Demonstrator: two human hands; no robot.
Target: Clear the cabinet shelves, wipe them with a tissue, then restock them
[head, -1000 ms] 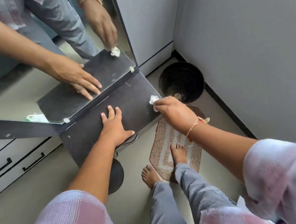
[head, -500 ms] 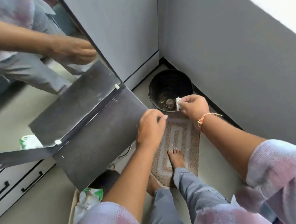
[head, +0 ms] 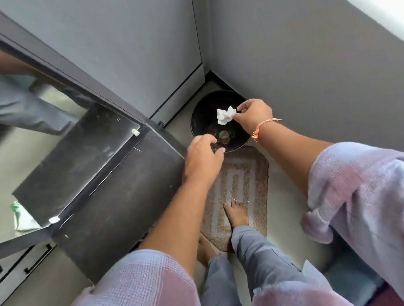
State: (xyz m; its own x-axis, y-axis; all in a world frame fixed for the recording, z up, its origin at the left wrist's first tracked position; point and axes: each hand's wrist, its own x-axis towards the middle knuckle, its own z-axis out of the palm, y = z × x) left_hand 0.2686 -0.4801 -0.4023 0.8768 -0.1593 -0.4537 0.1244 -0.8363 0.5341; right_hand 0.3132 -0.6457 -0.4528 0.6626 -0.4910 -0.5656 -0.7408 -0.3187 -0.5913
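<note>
A crumpled white tissue (head: 225, 115) hangs pinched in the fingertips of my right hand (head: 253, 115), directly over the open mouth of a black bin (head: 200, 116) in the floor corner. My left hand (head: 201, 157) hovers at the right end of the dark shelf (head: 118, 198), fingers curled, nothing visible in it. The shelf is bare and juts out below a mirror (head: 22, 144) that reflects it.
A patterned mat (head: 242, 180) lies under my bare feet in front of the bin. Grey walls (head: 314, 69) close the corner on the right. White drawers with black handles (head: 8, 273) sit low left. A green-and-white packet shows in the mirror.
My right hand carried the tissue from the shelf's right edge out over the bin. My left hand slid off the shelf top toward its right end. The view swung right.
</note>
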